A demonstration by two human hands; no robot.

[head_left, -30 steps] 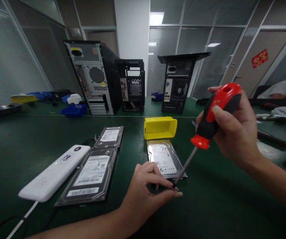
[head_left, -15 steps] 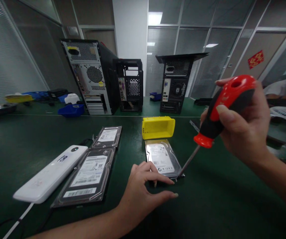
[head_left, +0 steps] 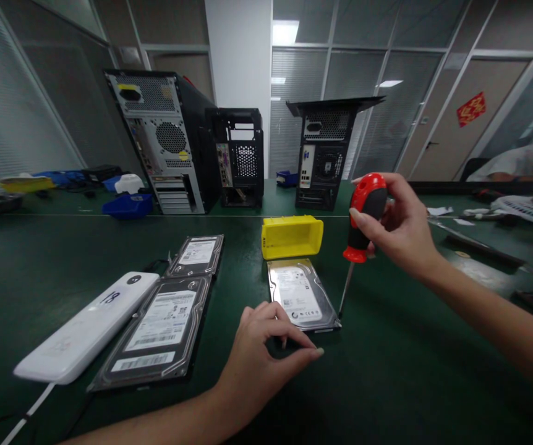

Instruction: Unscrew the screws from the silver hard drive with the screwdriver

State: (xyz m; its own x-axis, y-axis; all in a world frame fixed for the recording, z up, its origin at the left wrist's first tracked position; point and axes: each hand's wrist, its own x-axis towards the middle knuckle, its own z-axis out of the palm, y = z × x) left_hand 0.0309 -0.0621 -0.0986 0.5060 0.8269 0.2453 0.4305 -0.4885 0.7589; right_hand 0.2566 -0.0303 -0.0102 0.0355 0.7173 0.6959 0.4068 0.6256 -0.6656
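Note:
My right hand [head_left: 403, 225] is closed round the red and black handle of a screwdriver [head_left: 363, 213]. The shaft slants down, and its tip is at the near right corner of a hard drive [head_left: 298, 295] lying label up on the table. In front of that drive is my left hand [head_left: 271, 346], its thumb and index fingertip pinched together. Whatever may be between those fingertips is too small to make out. The other fingers curl by the drive's near left corner. Directly behind the drive, a yellow plastic bin [head_left: 292, 238] lies on its side, its opening facing me.
Left of my hands lie two more hard drives, a large one [head_left: 155, 334] and one behind it [head_left: 196, 254], beside a white power bank [head_left: 90, 327] with a cable. Computer cases [head_left: 169, 142] stand at the back. A person [head_left: 507, 164] sits at far right.
My left thumb and index finger have come together from being apart. My right hand has moved left and away from me, so the screwdriver stands more upright.

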